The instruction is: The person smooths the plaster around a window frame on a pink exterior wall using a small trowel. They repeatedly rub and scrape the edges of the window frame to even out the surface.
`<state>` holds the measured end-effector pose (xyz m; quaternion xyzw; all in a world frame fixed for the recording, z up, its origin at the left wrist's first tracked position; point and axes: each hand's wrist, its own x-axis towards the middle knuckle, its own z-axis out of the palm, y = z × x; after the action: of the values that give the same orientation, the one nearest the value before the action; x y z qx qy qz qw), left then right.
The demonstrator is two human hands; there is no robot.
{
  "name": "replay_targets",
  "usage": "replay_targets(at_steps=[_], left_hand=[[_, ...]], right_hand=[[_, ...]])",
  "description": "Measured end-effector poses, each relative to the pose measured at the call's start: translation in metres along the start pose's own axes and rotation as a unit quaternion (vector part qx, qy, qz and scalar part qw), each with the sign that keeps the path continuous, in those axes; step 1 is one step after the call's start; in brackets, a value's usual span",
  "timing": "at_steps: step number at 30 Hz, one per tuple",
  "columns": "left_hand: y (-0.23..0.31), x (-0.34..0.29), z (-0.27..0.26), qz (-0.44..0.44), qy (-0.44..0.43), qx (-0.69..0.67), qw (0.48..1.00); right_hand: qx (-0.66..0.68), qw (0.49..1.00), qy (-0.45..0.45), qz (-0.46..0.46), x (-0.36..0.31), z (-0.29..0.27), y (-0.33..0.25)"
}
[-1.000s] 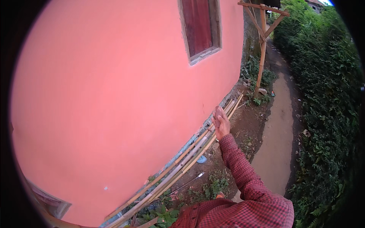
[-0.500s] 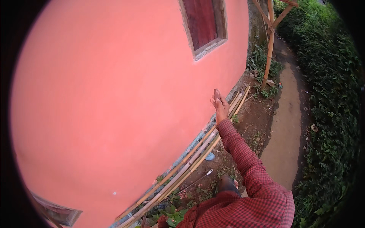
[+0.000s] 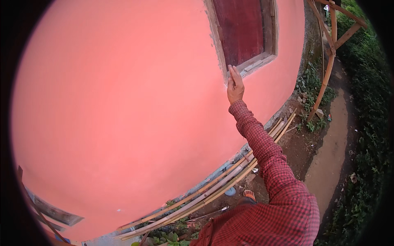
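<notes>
One pink wall (image 3: 135, 106) stood on the left. It had one near window (image 3: 57, 212) at the left and one far window (image 3: 243, 33) more to the right, with red in it. At least three poles (image 3: 212, 189) lay along the wall's foot, from near left to far right, with one blue thing (image 3: 230, 191) beside them. One right hand (image 3: 235, 86) was up at the near left corner of the far window. Its fingers were straight and close together. I could not tell if it held anything or touched the wall, or how the left hand was. One sandalled foot (image 3: 249, 195) showed near. One red checked sleeve (image 3: 267, 151) covered the right arm. Farther right were one wooden post (image 3: 329, 74), one path (image 3: 326, 160) and one green hedge (image 3: 371, 147).
</notes>
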<state>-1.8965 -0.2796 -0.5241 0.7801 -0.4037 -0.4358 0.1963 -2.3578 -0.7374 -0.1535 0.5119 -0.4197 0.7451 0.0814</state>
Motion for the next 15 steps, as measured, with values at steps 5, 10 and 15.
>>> replay_targets(at_steps=[5,10,15], left_hand=[[0.081,0.003,0.034,-0.018,0.034,-0.021,0.999],[0.104,-0.012,0.042,-0.071,0.078,-0.028,0.994],[0.042,-0.074,0.067,-0.17,0.157,-0.081,0.969]], right_hand=[[0.0,0.998,-0.024,-0.054,0.055,0.033,0.048],[-0.038,0.989,-0.039,-0.135,0.104,0.071,0.062],[-0.054,0.984,-0.028,-0.17,0.12,0.116,0.049]])
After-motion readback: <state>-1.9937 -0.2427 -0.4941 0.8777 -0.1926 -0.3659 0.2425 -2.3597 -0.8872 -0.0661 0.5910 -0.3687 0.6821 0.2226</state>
